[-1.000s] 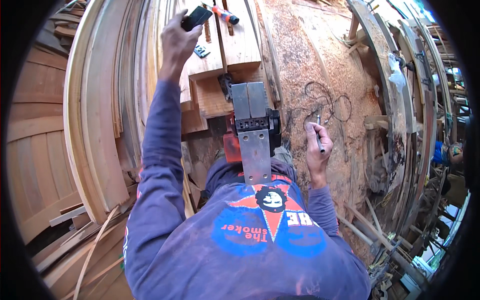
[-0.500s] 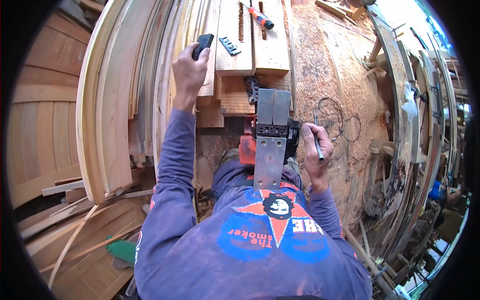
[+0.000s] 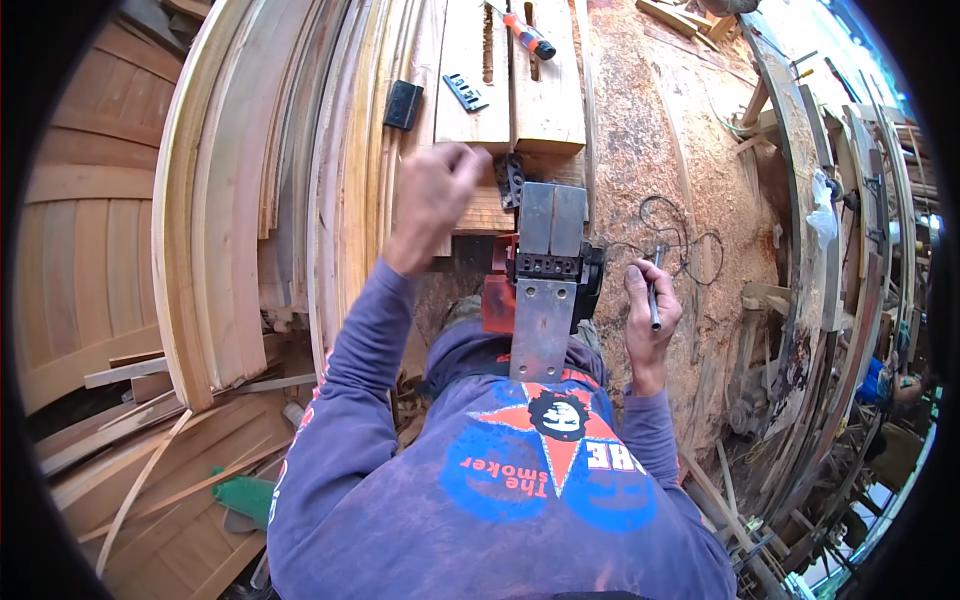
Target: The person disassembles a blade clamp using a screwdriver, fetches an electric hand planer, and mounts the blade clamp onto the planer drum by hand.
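Note:
An upturned electric hand planer (image 3: 543, 325) rests against my lap, its metal sole plates facing up and its dark cutter drum (image 3: 546, 267) showing between them. My left hand (image 3: 437, 205) hangs left of the planer's far end, its curled fingers smeared by motion. To the right of the planer, my right hand (image 3: 654, 318) grips a slim metal wrench (image 3: 655, 315). Beyond my left hand a black block (image 3: 403, 105) lies on the boards. Nearby are a notched dark metal strip (image 3: 465, 92) and an orange-and-black screwdriver (image 3: 530, 37) on slotted timber.
Long timber boards (image 3: 225, 200) stand at the left. A dark cable (image 3: 685, 240) loops over the sawdust-covered surface (image 3: 640, 130) on the right. Beside the planer's far end is a black perforated part (image 3: 510, 182). Scrap wood strips (image 3: 150, 440) are piled at lower left.
My left hand has let go of the black block, leaving it on the boards, and has moved right and nearer toward the planer. My right hand has shifted slightly right with the wrench.

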